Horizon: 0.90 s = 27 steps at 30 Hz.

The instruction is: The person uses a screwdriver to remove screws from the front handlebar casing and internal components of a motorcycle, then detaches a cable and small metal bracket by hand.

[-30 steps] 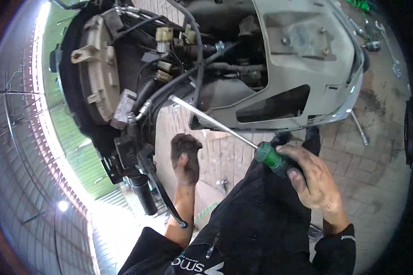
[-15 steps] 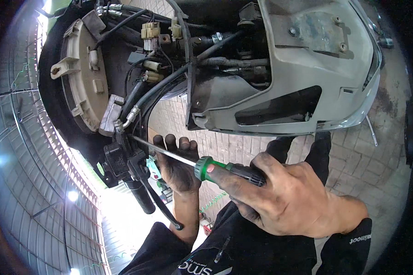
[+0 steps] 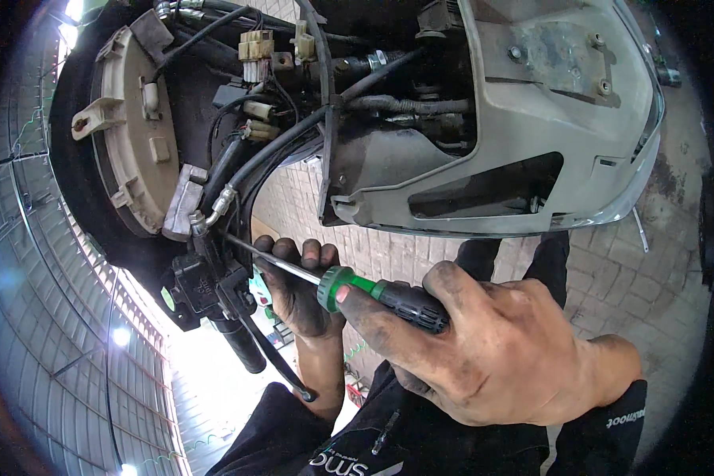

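My right hand is closed round a screwdriver with a green and black handle. Its metal shaft slants up and left, and the tip meets the dark handlebar parts beside a brake hose fitting. Just behind the shaft, my left hand is raised with blackened fingers up and slightly bent. Its fingers come close to the shaft; I cannot tell whether they touch it. Left of that hand are a black brake master cylinder, a handlebar grip and a brake lever.
The pale back of an instrument cluster and several wiring connectors lie exposed above. A large grey scooter body panel fills the upper right. Brick paving is below; a corrugated metal wall stands left.
The screwdriver and my right hand have shifted slightly left and down in the view, the handle tilting more. The handlebar parts also appear a little further left. The tip stays at the handlebar.
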Each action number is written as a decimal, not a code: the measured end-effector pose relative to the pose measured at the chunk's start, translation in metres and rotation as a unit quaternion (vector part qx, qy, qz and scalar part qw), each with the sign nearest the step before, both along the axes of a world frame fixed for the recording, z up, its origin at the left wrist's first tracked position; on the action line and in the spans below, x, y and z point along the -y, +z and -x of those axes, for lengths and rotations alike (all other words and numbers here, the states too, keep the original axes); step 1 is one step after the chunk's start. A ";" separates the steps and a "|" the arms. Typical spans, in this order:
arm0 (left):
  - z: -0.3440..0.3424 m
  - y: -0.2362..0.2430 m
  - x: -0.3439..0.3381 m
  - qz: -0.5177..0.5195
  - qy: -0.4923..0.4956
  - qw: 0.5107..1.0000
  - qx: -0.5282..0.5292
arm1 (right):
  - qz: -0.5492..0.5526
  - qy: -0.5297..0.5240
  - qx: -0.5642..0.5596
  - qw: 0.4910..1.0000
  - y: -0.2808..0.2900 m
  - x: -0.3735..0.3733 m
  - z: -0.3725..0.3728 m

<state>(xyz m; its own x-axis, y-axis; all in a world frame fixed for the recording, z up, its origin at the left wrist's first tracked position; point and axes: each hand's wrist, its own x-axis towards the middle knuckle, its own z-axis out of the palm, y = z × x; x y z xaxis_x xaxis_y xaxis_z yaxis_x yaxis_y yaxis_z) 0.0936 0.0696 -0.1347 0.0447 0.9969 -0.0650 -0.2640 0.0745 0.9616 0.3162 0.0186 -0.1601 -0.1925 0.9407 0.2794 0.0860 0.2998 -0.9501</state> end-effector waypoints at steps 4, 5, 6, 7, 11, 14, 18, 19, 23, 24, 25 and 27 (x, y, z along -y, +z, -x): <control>0.001 0.000 0.000 -0.002 -0.002 1.000 0.017 | 0.009 0.005 0.017 1.000 0.004 0.001 -0.001; 0.005 -0.001 0.000 0.006 -0.002 1.000 0.014 | 0.012 0.001 0.038 0.999 0.006 0.002 -0.002; 0.009 0.000 -0.001 0.012 -0.001 1.000 0.012 | 0.002 -0.012 0.030 0.999 0.004 0.002 0.001; 0.013 0.000 -0.001 0.019 0.000 1.000 0.009 | -0.008 -0.024 0.022 0.999 0.001 0.003 0.007; 0.005 0.005 0.000 0.030 -0.002 0.999 0.021 | -0.027 -0.058 0.056 0.996 0.007 0.002 0.002; 0.006 0.004 -0.001 0.025 -0.015 0.999 0.027 | -0.057 -0.075 0.062 0.994 0.005 -0.002 0.006; -0.001 0.003 -0.004 0.057 -0.005 0.995 0.084 | -0.089 -0.067 0.136 0.984 0.023 -0.009 -0.011; -0.009 0.004 -0.004 0.056 0.003 0.994 0.091 | -0.084 -0.042 0.151 0.984 0.027 -0.012 -0.017; -0.019 0.001 -0.007 0.066 0.064 0.987 0.135 | 0.050 0.085 -0.079 0.992 0.025 -0.037 -0.027; -0.032 0.006 -0.005 0.006 0.049 0.992 0.120 | 0.083 0.116 -0.092 0.985 0.027 -0.043 -0.026; -0.034 0.006 -0.006 0.030 0.111 0.987 0.112 | 0.118 0.140 -0.098 0.978 0.035 -0.046 -0.027; -0.051 0.015 -0.007 0.023 0.129 0.974 0.185 | 0.073 0.115 0.018 0.990 0.060 -0.038 -0.028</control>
